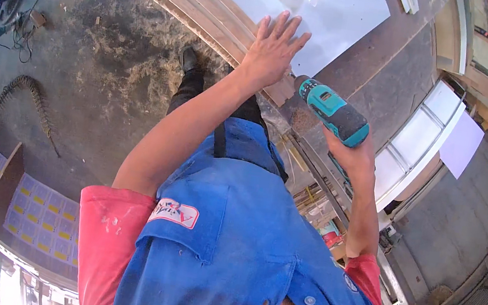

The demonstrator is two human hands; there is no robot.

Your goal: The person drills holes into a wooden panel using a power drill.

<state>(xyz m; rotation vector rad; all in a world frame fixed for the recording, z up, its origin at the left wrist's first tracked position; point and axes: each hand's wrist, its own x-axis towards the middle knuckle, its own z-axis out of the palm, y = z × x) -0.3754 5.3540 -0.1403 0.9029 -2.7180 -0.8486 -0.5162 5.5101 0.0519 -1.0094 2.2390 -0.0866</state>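
Woodworking shop, by the look: pale sawdust-like dust point(140, 44) is covering the dark floor point(88, 149), a coiled hose point(32, 91) is lying there, wooden strips point(184, 0) are running along the worktable's point(361, 75) left edge, a cordless drill point(334, 111) is pointing near its closest corner, boards point(450, 41) are crowding its right edge.

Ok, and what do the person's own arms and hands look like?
The left hand and right hand are bare: no gloves, watch or cables show. The left sleeve is short and pinkish red, with whitish smudges; the right sleeve is red and short too.
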